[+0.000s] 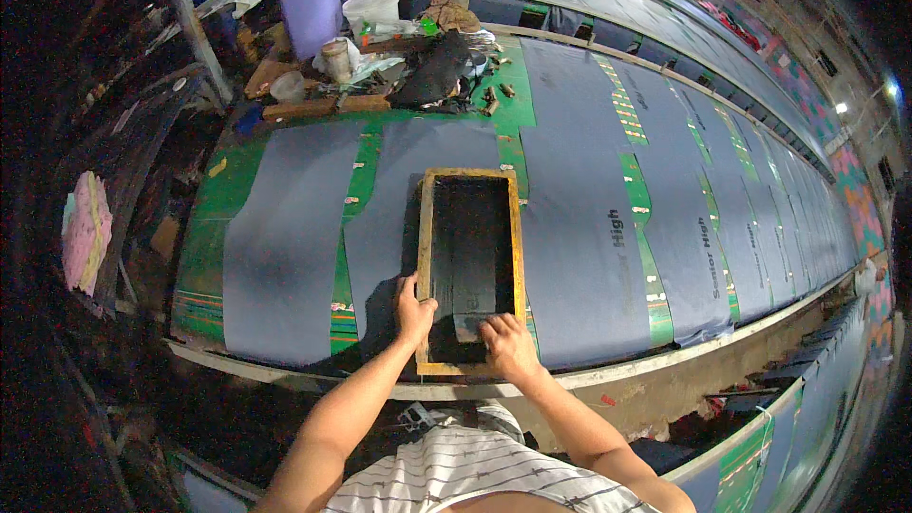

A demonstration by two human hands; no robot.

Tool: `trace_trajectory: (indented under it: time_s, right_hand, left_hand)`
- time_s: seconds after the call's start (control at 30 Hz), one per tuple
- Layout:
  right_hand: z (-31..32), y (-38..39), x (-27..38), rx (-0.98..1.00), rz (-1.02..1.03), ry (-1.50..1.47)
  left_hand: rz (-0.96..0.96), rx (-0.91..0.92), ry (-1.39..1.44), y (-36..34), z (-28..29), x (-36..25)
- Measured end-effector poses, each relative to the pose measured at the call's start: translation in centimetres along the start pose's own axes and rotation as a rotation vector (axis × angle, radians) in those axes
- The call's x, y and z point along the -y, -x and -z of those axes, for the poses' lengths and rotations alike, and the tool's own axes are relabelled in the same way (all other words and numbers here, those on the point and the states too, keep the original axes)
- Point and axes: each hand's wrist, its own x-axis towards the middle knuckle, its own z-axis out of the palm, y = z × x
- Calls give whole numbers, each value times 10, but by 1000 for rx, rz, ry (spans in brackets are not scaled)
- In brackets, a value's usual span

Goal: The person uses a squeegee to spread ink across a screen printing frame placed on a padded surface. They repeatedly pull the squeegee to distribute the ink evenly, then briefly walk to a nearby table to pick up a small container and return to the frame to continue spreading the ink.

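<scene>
A screen-printing frame point(518, 247) with a yellowish wooden rim and dark mesh lies flat over a grey fabric piece point(389, 166) on the green table. My left hand point(413, 313) is closed around the left side of the frame, near its front end. Inside the frame, towards the front, my right hand point(509, 348) grips a dark squeegee point(469, 325), whose blade rests against the mesh. Dark ink coats the mesh, and faint lettering shows through it just beyond the squeegee.
More grey fabric pieces point(579, 256) line the long green table point(204, 271) to both sides, those on the right bearing black print. At the back left stand a purple jug point(309, 5), a white bucket point(372, 9) and an ink-stained black cloth point(432, 76). A raised edge point(285, 372) runs along the front.
</scene>
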Motion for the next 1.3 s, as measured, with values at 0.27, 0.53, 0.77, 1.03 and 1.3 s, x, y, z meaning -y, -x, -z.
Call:
trace_trajectory:
  time_s: [0.27,0.53,0.77,1.03,1.3]
  right_hand:
    - [5,56,42,-30,-1,2]
    - [49,46,26,-15,-284,-600]
    - [-8,41,-36,-248,-723,-406]
    - [-17,35,-32,-174,-724,-316]
    - [-2,34,-20,-171,-750,-340]
  left_hand:
    - [-18,-9,30,-2,1,4]
    - [86,34,46,-4,0,7]
    - [19,-7,-25,-5,-4,11]
    - [100,-1,85,-1,0,1]
    - [-11,-41,81,5,9,-23]
